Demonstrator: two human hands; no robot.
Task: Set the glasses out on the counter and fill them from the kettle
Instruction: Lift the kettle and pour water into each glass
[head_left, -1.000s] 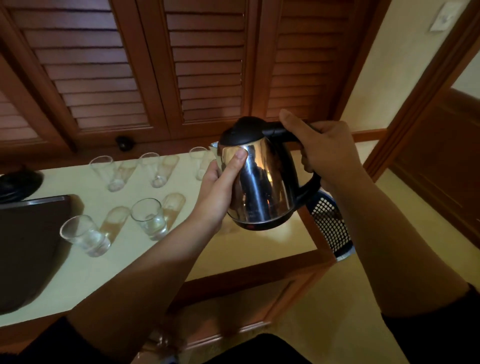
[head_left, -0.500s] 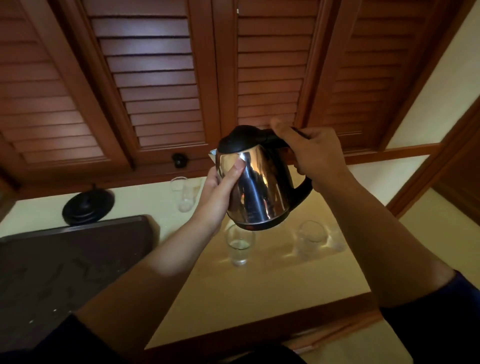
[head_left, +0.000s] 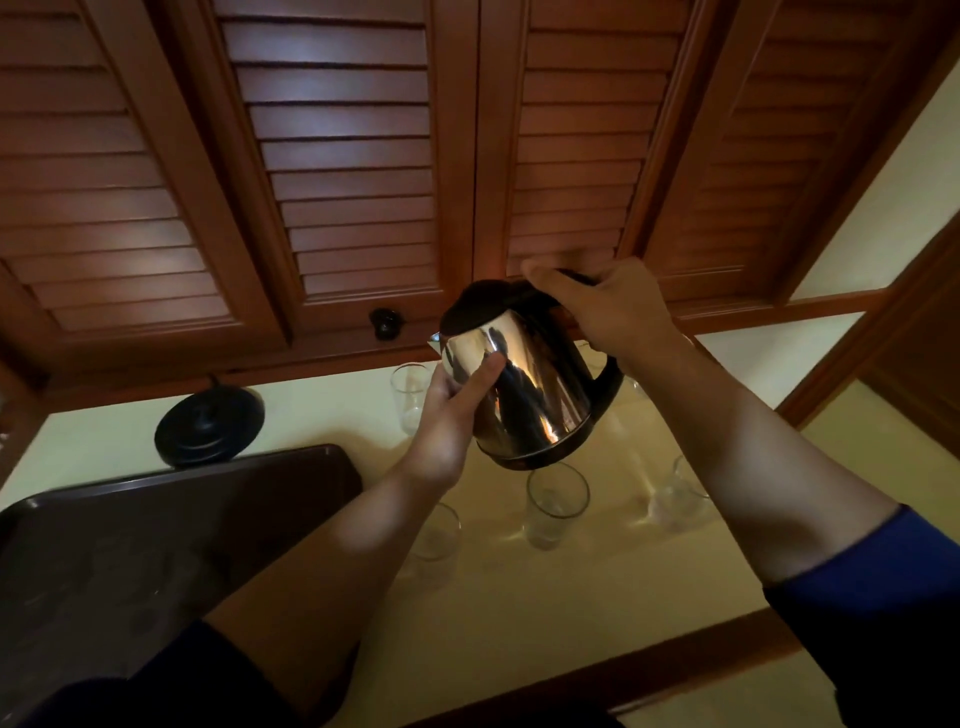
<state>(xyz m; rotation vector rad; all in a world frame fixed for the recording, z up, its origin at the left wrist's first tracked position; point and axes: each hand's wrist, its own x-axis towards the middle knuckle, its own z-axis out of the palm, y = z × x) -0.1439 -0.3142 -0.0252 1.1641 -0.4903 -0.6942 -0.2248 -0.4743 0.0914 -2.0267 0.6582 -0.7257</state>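
Observation:
A shiny steel kettle with a black lid and handle hangs above the pale counter, tipped with its spout to the left. My right hand grips the black handle, thumb on the lid. My left hand presses against the kettle's steel side. Clear glasses stand on the counter: one right under the kettle's base, one partly behind my left forearm, one beside my right forearm, and one at the back near the spout. No water is seen pouring.
A dark tray covers the counter's left part. The black round kettle base sits behind it. Louvred wooden doors with a black knob rise behind the counter. The counter's wooden front edge runs below.
The view has swung further left and up, so the tray and kettle base sit more central. The kettle stays held in both hands, now above the front row of glasses.

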